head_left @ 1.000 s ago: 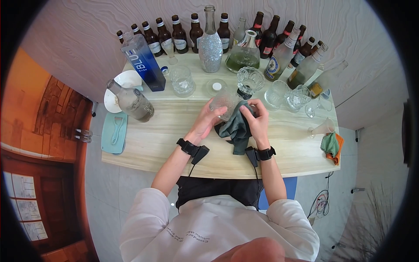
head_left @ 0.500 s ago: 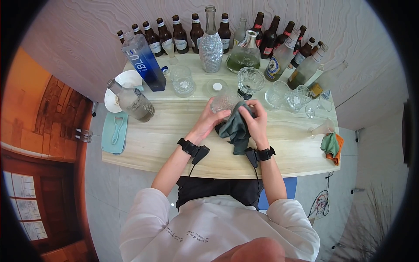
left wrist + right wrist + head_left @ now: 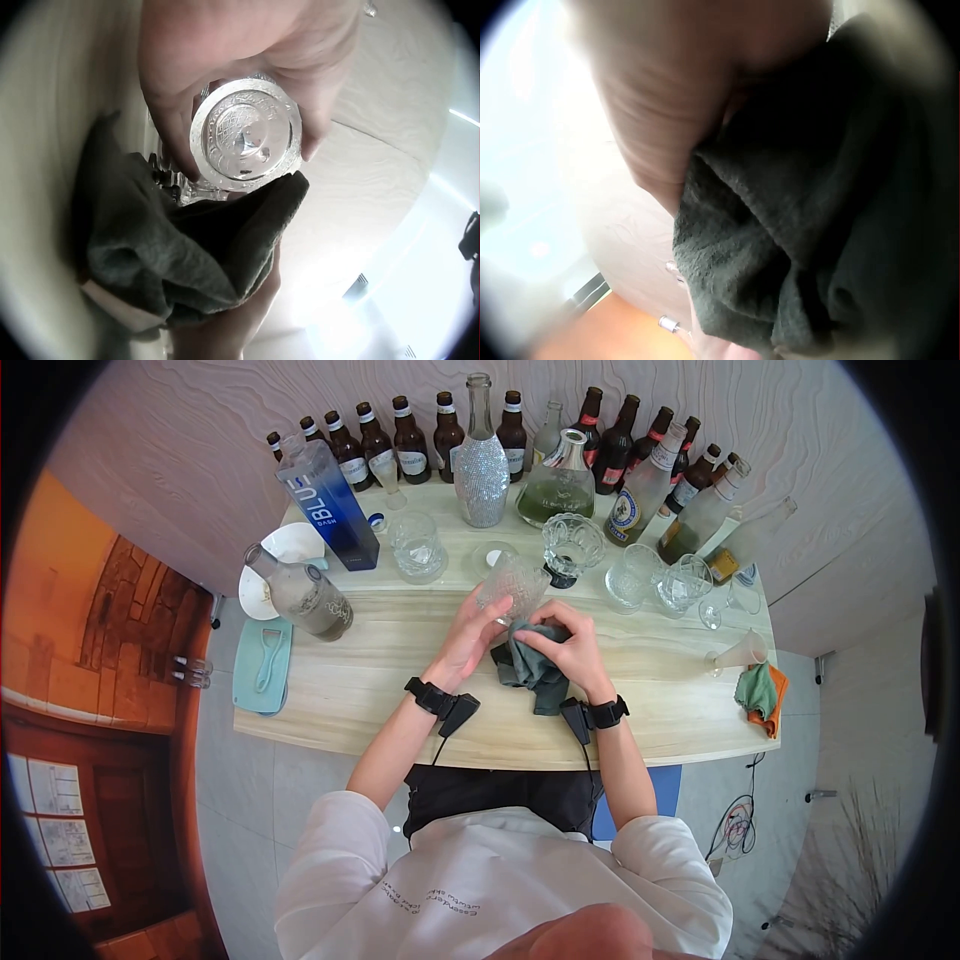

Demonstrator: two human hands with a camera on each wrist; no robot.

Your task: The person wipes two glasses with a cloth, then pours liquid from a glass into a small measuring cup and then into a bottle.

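Note:
My left hand [image 3: 470,638] grips a clear, textured drinking glass [image 3: 520,584] above the middle of the table, tilted so its base faces back toward me. In the left wrist view the round base of the glass [image 3: 246,136] shows between thumb and fingers. My right hand [image 3: 573,647] pinches a dark grey-green cloth [image 3: 533,680] right at the base of the glass, and the rest of the cloth hangs in folds beneath. Folds of the cloth [image 3: 742,247] fill much of the right wrist view and hide part of the fingers.
Behind the hands stand a glass dish on a dark foot [image 3: 572,550], clear tumblers [image 3: 418,555] and a rhinestone-covered bottle [image 3: 482,485]. Several bottles line the back. At left are a blue bottle [image 3: 335,510], a clear bottle [image 3: 310,600] and a peeler [image 3: 268,660]; folded cloths [image 3: 762,698] lie right.
My right hand has moved left and slightly down, bringing the cloth from the right side of the glass to its base. The left hand has tipped the glass, uncovering more of it.

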